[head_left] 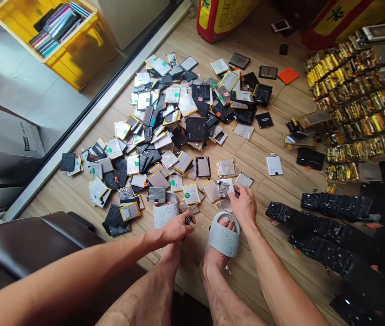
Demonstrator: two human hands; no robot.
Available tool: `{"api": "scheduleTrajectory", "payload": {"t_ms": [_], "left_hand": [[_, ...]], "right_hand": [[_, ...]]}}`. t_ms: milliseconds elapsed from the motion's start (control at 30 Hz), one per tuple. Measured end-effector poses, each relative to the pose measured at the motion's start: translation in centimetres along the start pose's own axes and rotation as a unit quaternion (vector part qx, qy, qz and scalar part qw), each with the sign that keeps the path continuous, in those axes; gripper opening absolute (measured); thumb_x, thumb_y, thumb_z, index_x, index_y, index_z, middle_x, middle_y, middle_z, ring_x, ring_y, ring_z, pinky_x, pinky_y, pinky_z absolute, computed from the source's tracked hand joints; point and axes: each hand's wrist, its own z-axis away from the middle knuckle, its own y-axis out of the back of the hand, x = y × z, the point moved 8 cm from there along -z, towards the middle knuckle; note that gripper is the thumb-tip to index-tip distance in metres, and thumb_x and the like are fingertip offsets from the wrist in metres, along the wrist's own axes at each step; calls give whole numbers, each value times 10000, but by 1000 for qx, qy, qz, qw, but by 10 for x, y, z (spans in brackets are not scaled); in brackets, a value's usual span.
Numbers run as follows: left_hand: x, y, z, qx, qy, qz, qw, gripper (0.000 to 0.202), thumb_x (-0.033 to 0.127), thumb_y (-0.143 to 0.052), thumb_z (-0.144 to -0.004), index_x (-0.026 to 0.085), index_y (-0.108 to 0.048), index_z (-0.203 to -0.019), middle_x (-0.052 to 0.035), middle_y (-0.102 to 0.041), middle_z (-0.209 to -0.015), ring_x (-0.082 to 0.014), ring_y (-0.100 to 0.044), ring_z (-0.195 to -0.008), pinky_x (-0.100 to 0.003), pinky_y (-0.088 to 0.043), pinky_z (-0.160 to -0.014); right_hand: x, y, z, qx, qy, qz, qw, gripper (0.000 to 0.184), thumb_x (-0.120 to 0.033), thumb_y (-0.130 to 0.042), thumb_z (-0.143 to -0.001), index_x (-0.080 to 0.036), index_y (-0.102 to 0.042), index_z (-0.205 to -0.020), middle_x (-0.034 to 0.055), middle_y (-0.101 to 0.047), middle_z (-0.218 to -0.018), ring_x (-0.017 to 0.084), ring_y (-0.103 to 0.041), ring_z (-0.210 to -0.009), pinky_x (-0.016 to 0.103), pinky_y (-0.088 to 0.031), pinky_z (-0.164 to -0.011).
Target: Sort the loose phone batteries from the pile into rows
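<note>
I see the right hand (244, 203) reaching forward and down, its arm coming up from the lower right, its wrist bent and its fingertips at the lower right corner of a flat silver-white battery with dark print (225, 186); whether they pinch it or merely touch it, I cannot tell. The left arm crosses from the lower left above the knee; its hand (176, 227) hangs palm inward over the left foot, fingers curled around a small dark object (188, 220). The silver-white battery lies on the pale wood-plank floor (257, 199), just beyond the grey slide sandal (224, 236) on the right foot, at the near edge of a loose heap of flat white, silver and black batteries (168, 117); several of these bear green marks, their print too small for me to read. Farther out, gold-edged batteries stand in packed rows (365, 113) at the right; a red-and-yellow bag (335, 20) beyond shows a large black character; a pale grey carton (5, 131) at the left carries dark lettering I cannot make out.
</note>
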Motion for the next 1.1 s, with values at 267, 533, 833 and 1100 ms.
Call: {"api": "scheduleTrajectory", "payload": {"t_ms": [267, 533, 833, 1100], "left_hand": [[55, 135, 100, 148, 61, -10, 987, 325, 268, -804, -659, 226, -617, -922, 49, -565, -584, -139, -530, -377, -225, -406, -364], [112, 252, 206, 400, -21, 69, 914, 494, 288, -834, -618, 207, -586, -1038, 1, -643, -740, -161, -615, -514, -282, -527, -484], [127, 219, 172, 265, -79, -64, 959, 453, 421, -805, -660, 215, -625, -1021, 47, -547, -537, -166, -553, -467, -237, -433, -432], [118, 208, 164, 218, -87, -58, 970, 371, 382, -805, -708, 215, -629, -989, 56, -538, -527, -148, -535, -439, -218, -422, -411]], "right_hand": [[-137, -91, -43, -115, 98, -11, 989, 551, -356, -751, -804, -166, -607, -1301, 159, -686, -1220, 270, -678, -1027, 389, -527, -896], [-181, -114, -52, -129, 89, 51, 986, 330, -386, -692, -872, -170, -680, -1120, 109, -725, -1044, 259, -658, -933, 342, -480, -814], [-163, -64, 36, -200, 313, 211, 904, 395, -78, -440, -979, -185, -699, -1258, 138, -693, -1182, 255, -585, -1061, 350, -452, -918], [-151, -67, 54, -183, 270, 214, 921, 334, -136, -436, -1004, -191, -711, -1187, 133, -703, -1203, 260, -594, -1113, 373, -459, -992]]}}
